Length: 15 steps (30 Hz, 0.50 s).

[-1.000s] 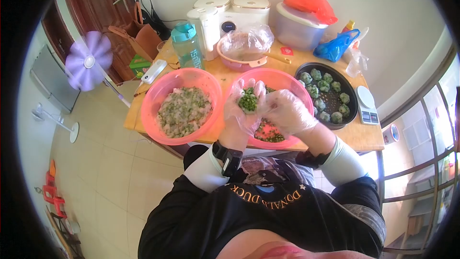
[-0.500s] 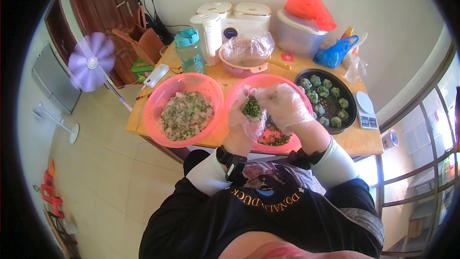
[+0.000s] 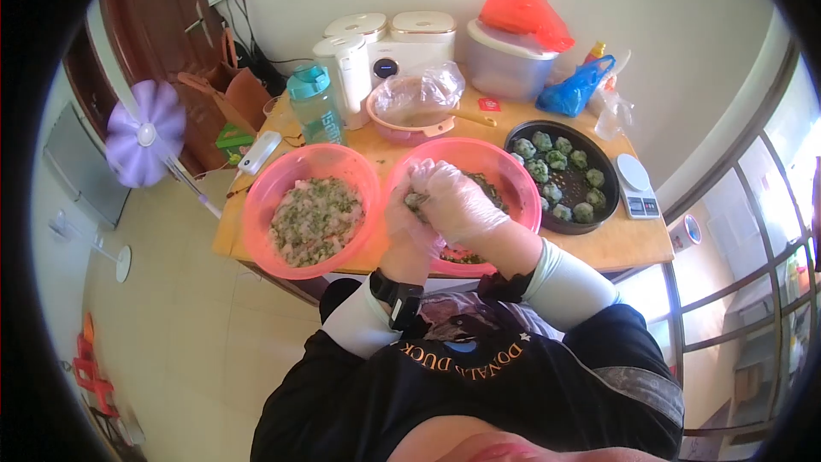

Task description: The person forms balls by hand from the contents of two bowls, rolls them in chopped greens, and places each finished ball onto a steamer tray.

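Observation:
My left hand [image 3: 402, 221], in a clear plastic glove, is closed around a green-flecked ball [image 3: 416, 202] above the near-left side of a pink basin. My right hand [image 3: 464, 205], gloved too, cups over the ball from the right, fingers pressed against the left hand. Most of the ball is hidden between them. Chopped green bits lie in the pink basin [image 3: 524, 184] below. To the left, a second pink basin [image 3: 253, 221] holds a pale, chunky mixture with green bits [image 3: 316, 221]. A round black pan [image 3: 609, 173] on the right holds several green-coated balls [image 3: 552, 171].
A kitchen scale [image 3: 637, 188] stands right of the pan. Behind the basins are a teal bottle [image 3: 316, 107], a white appliance [image 3: 419, 47], a plastic-covered bowl [image 3: 410, 127], a lidded tub [image 3: 510, 64] and a blue bag [image 3: 575, 90]. A purple fan [image 3: 145, 133] stands at left.
The right hand has closed over the left, covering the green-coated handful that showed in the left palm. Both hands have come together, and the whole view has shifted slightly.

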Motion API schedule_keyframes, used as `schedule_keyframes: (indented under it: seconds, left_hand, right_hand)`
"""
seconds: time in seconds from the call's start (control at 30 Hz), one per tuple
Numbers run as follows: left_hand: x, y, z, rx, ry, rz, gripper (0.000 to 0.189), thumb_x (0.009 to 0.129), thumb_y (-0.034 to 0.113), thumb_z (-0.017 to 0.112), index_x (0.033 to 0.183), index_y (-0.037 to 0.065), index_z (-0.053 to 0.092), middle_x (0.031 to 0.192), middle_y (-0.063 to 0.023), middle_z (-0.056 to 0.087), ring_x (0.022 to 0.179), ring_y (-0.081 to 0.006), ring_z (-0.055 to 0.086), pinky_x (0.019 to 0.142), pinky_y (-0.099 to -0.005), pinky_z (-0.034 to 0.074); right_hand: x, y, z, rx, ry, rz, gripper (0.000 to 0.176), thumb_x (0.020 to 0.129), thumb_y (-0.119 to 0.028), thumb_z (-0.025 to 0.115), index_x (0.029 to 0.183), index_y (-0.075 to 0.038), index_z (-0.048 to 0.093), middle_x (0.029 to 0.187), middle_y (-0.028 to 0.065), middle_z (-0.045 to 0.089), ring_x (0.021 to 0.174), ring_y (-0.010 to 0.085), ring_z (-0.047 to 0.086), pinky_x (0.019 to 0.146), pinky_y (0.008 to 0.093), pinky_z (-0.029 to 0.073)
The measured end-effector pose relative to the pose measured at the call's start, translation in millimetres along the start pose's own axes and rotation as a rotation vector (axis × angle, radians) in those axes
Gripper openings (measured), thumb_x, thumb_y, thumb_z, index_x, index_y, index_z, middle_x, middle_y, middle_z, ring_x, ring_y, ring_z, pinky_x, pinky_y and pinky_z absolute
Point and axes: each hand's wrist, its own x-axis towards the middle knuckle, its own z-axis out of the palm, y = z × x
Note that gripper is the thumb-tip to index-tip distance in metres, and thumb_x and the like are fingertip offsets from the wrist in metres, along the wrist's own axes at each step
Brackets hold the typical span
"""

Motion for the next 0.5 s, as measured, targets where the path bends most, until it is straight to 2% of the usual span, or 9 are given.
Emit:
schedule_keyframes:
  seconds: [0.03,0.07,0.17,0.27,0.33,0.37,0.4,0.47,0.5]
  left_hand:
    - [-2.8,0.2,2.6,0.001,0.081,0.011,0.027,0.101,0.024,0.054,0.117,0.004,0.062,0.111,-0.0091,0.067,0.109,-0.0261,0.064,0.101,-0.0419,0.051]
    - [-0.2,0.1,-2.2,0.003,0.081,0.004,0.027,0.101,0.024,0.054,0.117,0.004,0.062,0.111,-0.0091,0.067,0.109,-0.0261,0.064,0.101,-0.0419,0.051]
    - [10.7,-1.0,-20.3,0.038,0.056,0.017,0.027,0.1,0.023,0.055,0.118,0.004,0.062,0.112,-0.0098,0.068,0.107,-0.0265,0.065,0.099,-0.0427,0.052]
    - [11.1,-2.3,-24.4,0.063,0.004,0.022,0.026,0.098,0.021,0.053,0.116,0.006,0.063,0.114,-0.01,0.069,0.111,-0.0275,0.065,0.101,-0.0437,0.051]
    - [10.0,-3.5,-22.5,0.021,-0.048,0.019,0.023,0.1,0.021,0.053,0.114,0.006,0.063,0.112,-0.0104,0.069,0.111,-0.0284,0.064,0.102,-0.0435,0.05]
    - [9.8,-3.7,-20.7,0.022,-0.043,0.031,0.023,0.1,0.021,0.053,0.114,0.006,0.063,0.112,-0.0104,0.069,0.111,-0.0284,0.064,0.102,-0.0435,0.05]
    - [10.3,-3.6,-17.9,-0.02,-0.118,0.01,0.022,0.101,0.022,0.053,0.113,0.006,0.062,0.111,-0.0103,0.068,0.109,-0.0277,0.064,0.102,-0.0436,0.05]
    - [8.6,-3.0,-11.3,-0.059,-0.196,-0.004,0.021,0.102,0.023,0.053,0.111,0.006,0.06,0.111,-0.0101,0.066,0.108,-0.027,0.064,0.102,-0.0438,0.051]
    - [7.5,-3.3,-7.2,-0.044,-0.151,0.048,0.022,0.102,0.025,0.053,0.112,0.006,0.06,0.11,-0.01,0.066,0.108,-0.0268,0.064,0.101,-0.0444,0.051]
  right_hand:
    - [7.1,38.1,20.1,0.221,-0.017,-0.029,0.017,0.101,-0.011,0.049,0.097,0.001,0.059,0.09,0.0186,0.061,0.085,0.0334,0.06,0.077,0.0411,0.049]
    - [4.1,28.7,14.5,0.22,-0.011,-0.025,0.017,0.101,-0.011,0.049,0.097,0.001,0.059,0.09,0.0186,0.061,0.085,0.0334,0.06,0.077,0.0411,0.049]
    - [-2.8,1.0,0.1,0.002,-0.037,0.039,0.019,0.102,-0.013,0.049,0.096,0.002,0.06,0.09,0.0179,0.062,0.085,0.0317,0.061,0.077,0.0402,0.05]
    - [-5.2,-0.2,-0.5,-0.162,-0.009,-0.157,0.02,0.103,-0.015,0.049,0.097,0.002,0.059,0.092,0.0175,0.062,0.084,0.0312,0.06,0.077,0.0394,0.05]
    - [-4.9,-7.0,-2.8,0.273,-0.093,0.138,0.019,0.101,-0.014,0.05,0.097,0.001,0.061,0.094,0.0184,0.064,0.086,0.0341,0.062,0.077,0.0418,0.051]
    - [-0.6,35.8,10.2,-0.15,0.009,-0.42,0.02,0.1,-0.015,0.051,0.095,0.0,0.064,0.088,0.0192,0.065,0.083,0.0351,0.065,0.073,0.0449,0.051]
    - [2.0,25.9,-0.8,-0.144,0.004,-0.427,0.02,0.1,-0.015,0.051,0.095,0.0,0.064,0.088,0.0192,0.065,0.083,0.0351,0.065,0.073,0.0449,0.051]
    - [3.8,-1.3,-26.7,-0.507,-0.103,-0.391,0.015,0.095,-0.014,0.056,0.092,-0.003,0.066,0.08,0.0195,0.064,0.08,0.0356,0.067,0.071,0.0473,0.051]
    - [2.6,-10.6,-33.6,-0.477,-0.047,-0.242,0.011,0.09,-0.013,0.061,0.088,-0.003,0.066,0.076,0.0201,0.062,0.078,0.0382,0.066,0.069,0.0478,0.051]
